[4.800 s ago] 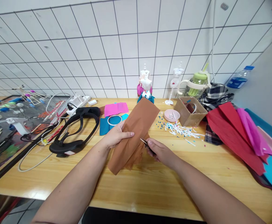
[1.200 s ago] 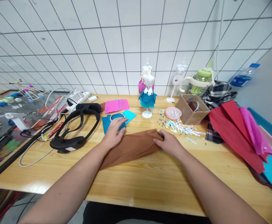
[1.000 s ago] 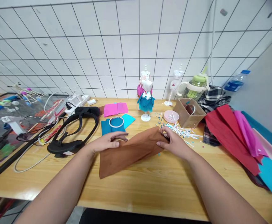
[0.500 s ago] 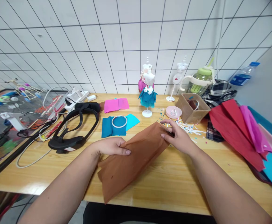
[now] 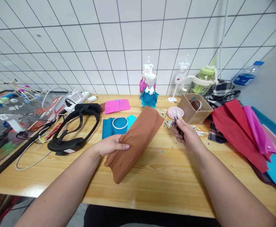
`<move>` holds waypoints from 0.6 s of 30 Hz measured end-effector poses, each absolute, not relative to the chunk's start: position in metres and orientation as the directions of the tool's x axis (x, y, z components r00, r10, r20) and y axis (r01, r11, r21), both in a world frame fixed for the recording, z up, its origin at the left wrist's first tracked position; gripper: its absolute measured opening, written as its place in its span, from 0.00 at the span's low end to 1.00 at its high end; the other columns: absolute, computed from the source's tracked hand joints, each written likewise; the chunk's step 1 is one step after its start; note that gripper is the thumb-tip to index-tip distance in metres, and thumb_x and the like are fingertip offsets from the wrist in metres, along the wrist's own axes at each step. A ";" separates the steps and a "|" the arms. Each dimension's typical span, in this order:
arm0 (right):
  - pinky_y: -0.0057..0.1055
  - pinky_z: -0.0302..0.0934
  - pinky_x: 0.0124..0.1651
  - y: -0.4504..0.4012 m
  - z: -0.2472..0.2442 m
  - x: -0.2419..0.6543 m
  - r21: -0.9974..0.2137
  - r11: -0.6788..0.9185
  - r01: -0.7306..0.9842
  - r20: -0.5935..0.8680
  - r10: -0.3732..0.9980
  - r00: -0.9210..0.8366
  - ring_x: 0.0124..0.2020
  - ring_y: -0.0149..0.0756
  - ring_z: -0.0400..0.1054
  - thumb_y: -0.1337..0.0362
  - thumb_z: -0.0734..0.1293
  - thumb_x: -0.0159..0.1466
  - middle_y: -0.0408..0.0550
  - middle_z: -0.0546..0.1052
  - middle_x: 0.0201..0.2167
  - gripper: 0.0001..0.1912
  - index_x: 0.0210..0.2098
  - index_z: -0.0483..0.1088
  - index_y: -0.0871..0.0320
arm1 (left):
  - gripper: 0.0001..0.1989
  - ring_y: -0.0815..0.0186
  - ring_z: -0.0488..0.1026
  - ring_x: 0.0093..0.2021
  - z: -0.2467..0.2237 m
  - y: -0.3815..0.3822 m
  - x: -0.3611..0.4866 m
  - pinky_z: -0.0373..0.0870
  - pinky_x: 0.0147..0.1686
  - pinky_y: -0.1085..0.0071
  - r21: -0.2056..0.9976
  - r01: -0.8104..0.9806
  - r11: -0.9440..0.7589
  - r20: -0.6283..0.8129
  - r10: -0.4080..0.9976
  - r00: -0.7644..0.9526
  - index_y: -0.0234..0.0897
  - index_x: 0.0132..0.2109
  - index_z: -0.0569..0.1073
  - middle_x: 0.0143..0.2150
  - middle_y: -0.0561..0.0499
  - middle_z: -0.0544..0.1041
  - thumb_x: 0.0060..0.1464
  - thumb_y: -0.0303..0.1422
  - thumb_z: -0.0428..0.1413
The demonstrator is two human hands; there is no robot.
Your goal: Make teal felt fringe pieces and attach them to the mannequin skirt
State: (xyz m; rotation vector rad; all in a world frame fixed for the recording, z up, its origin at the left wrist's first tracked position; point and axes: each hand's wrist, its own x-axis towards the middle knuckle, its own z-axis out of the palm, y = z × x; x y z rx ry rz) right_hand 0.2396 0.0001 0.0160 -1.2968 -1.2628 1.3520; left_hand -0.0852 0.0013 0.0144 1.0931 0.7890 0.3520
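Observation:
A long folded piece of brown paper (image 5: pixel 138 142) slants over the front middle of the wooden table (image 5: pixel 152 192). My left hand (image 5: pixel 113 145) pinches its left edge, thumb on top. To the right of the paper and apart from it, my right hand (image 5: pixel 185 130) is closed round dark-handled scissors (image 5: pixel 179 126), whose blades point toward the pink dish (image 5: pixel 175 112). Teal paper (image 5: pixel 108 127) with a white ring (image 5: pixel 120 123) on it lies beyond my left hand. Behind the brown paper stands a small dress form in a teal skirt (image 5: pixel 149 97).
A black headset (image 5: pixel 73 145) and white cables lie at left. Pink paper (image 5: pixel 117 106) is at the back. On the right are a cardboard box (image 5: pixel 196 108), a green-lidded cup (image 5: pixel 202 80), red paper (image 5: pixel 242 135) and scattered scraps.
My right hand has come off the brown paper and moved right with the scissors. The paper's far end has swung up and its near end has risen, held in my left hand.

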 end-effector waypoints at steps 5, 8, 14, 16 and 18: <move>0.26 0.46 0.19 -0.017 0.016 0.217 -0.916 -0.246 0.316 -0.382 0.776 -0.503 0.16 0.26 0.53 0.38 0.55 0.62 0.41 0.66 0.19 0.28 0.30 0.64 0.58 | 0.21 0.58 0.76 0.49 0.010 0.000 -0.084 0.69 0.51 0.63 0.885 0.019 0.465 -0.372 0.682 0.630 0.37 0.54 0.72 0.50 0.44 0.79 0.52 0.33 0.62; 0.27 0.52 0.27 -0.022 0.012 0.206 -0.916 -0.091 0.390 -0.297 0.807 -0.510 0.22 0.29 0.56 0.39 0.51 0.65 0.41 0.64 0.20 0.29 0.30 0.65 0.58 | 0.18 0.58 0.77 0.47 0.004 0.001 -0.082 0.70 0.50 0.62 0.863 0.009 0.505 -0.407 0.685 0.605 0.35 0.50 0.75 0.49 0.43 0.79 0.53 0.36 0.61; 0.29 0.51 0.31 -0.024 0.014 0.204 -0.912 -0.095 0.398 -0.301 0.815 -0.495 0.27 0.30 0.54 0.37 0.51 0.63 0.41 0.61 0.24 0.31 0.29 0.64 0.58 | 0.18 0.59 0.78 0.43 0.005 0.002 -0.082 0.72 0.46 0.65 0.819 -0.104 0.565 -0.426 0.718 0.550 0.35 0.46 0.76 0.46 0.44 0.81 0.48 0.35 0.65; 0.29 0.49 0.30 -0.026 0.015 0.202 -0.908 -0.141 0.394 -0.344 0.787 -0.512 0.26 0.30 0.52 0.36 0.51 0.62 0.41 0.60 0.24 0.31 0.29 0.64 0.57 | 0.18 0.59 0.78 0.43 0.007 0.001 -0.082 0.73 0.45 0.65 0.810 -0.152 0.566 -0.421 0.742 0.521 0.35 0.46 0.77 0.44 0.45 0.81 0.46 0.33 0.66; 0.29 0.48 0.29 -0.028 0.014 0.198 -0.918 -0.158 0.364 -0.346 0.769 -0.538 0.26 0.30 0.51 0.35 0.51 0.61 0.40 0.60 0.24 0.31 0.30 0.63 0.57 | 0.19 0.59 0.78 0.42 0.008 0.001 -0.080 0.74 0.45 0.65 0.802 -0.180 0.570 -0.424 0.755 0.501 0.35 0.46 0.77 0.43 0.45 0.82 0.45 0.32 0.66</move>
